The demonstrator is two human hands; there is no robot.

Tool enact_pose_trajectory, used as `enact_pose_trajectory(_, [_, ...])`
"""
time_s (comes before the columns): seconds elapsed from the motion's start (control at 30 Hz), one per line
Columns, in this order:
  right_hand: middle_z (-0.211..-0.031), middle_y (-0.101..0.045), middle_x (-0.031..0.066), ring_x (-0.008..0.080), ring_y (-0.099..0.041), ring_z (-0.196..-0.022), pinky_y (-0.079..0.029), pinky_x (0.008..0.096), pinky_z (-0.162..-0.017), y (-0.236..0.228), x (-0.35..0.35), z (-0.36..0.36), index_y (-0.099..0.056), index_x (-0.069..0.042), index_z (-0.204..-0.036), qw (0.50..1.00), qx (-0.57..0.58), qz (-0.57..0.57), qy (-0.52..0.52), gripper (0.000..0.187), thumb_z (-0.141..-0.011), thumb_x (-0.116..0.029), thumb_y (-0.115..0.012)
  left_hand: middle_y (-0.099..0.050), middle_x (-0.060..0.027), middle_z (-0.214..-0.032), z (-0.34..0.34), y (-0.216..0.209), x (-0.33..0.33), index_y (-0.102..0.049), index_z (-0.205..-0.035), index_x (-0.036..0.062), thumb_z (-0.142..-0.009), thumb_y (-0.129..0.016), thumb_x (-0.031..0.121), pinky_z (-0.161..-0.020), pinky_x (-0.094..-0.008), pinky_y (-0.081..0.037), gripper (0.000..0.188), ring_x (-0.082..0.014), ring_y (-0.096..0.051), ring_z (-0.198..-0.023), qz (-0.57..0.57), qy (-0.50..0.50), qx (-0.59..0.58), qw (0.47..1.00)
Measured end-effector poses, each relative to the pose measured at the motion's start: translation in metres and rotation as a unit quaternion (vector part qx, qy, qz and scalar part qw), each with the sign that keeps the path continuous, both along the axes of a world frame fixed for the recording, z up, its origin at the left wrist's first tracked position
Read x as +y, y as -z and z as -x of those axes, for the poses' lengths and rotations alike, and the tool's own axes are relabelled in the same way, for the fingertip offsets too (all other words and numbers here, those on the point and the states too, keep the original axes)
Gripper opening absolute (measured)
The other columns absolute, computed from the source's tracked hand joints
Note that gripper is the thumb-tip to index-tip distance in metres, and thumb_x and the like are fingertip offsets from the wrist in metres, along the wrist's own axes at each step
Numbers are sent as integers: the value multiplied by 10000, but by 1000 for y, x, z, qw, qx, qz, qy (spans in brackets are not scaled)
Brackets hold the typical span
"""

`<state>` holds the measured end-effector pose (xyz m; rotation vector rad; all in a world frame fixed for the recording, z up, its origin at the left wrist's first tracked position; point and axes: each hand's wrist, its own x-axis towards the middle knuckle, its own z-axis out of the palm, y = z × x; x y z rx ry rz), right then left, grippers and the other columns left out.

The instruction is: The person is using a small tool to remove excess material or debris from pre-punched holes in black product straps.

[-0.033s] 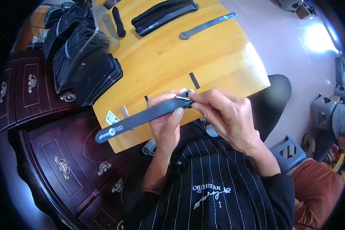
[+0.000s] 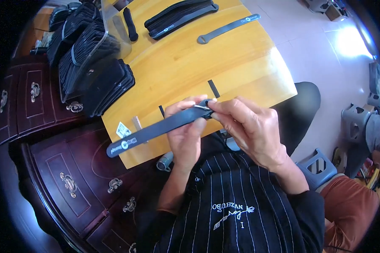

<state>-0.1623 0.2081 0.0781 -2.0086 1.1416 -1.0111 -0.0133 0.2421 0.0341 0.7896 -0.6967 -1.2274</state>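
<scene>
A dark grey strap (image 2: 154, 130) with a white printed mark stretches out to the left from my hands, above the near edge of the table. My left hand (image 2: 185, 145) is closed round the strap close to its right end, with the thumb lying along the lower edge. Thumb and fingertips of my right hand (image 2: 255, 133) pinch that right end. A small shiny metal piece (image 2: 202, 107) shows at the pinched end; my fingertips partly hide it, so its full shape cannot be made out.
The yellow wooden table (image 2: 173, 71) bears a stack of dark straps (image 2: 179, 19), one flat grey strap (image 2: 228, 29) and two dark strips. Bundled black straps (image 2: 88, 50) fill a clear bin at left. Dark wooden drawers (image 2: 71, 177) stand below. A seated person (image 2: 350, 206) and grey stools are at right.
Both hands and the strap have shifted very slightly to the right. My grip looks the same, and the things on the table have not moved.
</scene>
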Motion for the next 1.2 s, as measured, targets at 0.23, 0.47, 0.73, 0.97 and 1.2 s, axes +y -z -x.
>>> enact_pose_trajectory(0.23, [-719,-604,87,199,-628,-606,-486,298,-536,-12,0,20,-671,-34,-1018,993,40,-70,-87,211,-808,-55,-680,-596,-146,-1063,-1,4,9,-488,-1128,-26,-847,-683,41,-776,-313,-550,348,-197,-641,-893,-14,81,-58,995])
enact_pose_trajectory(0.47, [-725,-611,49,187,-623,-648,-479,308,-565,-6,-13,28,-681,-75,-937,988,114,4,-102,187,-763,-143,-693,-634,-192,-928,-4,-10,14,-454,-1129,-50,-884,-589,-28,-711,-306,-560,280,-213,-665,-777,-156,229,-20,961])
enact_pose_trajectory(0.73, [-703,-591,22,176,-621,-646,-479,299,-545,-6,-17,11,-673,-95,-939,985,94,91,-115,188,-755,-131,-685,-620,-179,-906,-12,-26,18,-473,-1117,-42,-919,-545,110,-628,-279,-534,260,-206,-646,-744,-197,216,19,956])
enact_pose_trajectory(0.97, [-715,-580,11,216,-630,-669,-490,330,-568,17,-36,-7,-644,-165,-924,993,72,94,-11,154,-774,-193,-624,-613,-176,-819,-8,-22,26,-525,-957,-23,-926,-464,149,-549,-301,-519,186,-219,-621,-632,-257,263,52,929])
enact_pose_trajectory(1.2, [-814,-649,73,205,-632,-601,-494,304,-587,-16,-29,25,-581,-86,-1229,989,120,-59,-63,399,-876,-265,-633,-512,-116,-753,-15,-19,29,-439,-1063,33,-919,-411,139,-464,-280,-377,180,-191,-499,-561,-187,115,98,971])
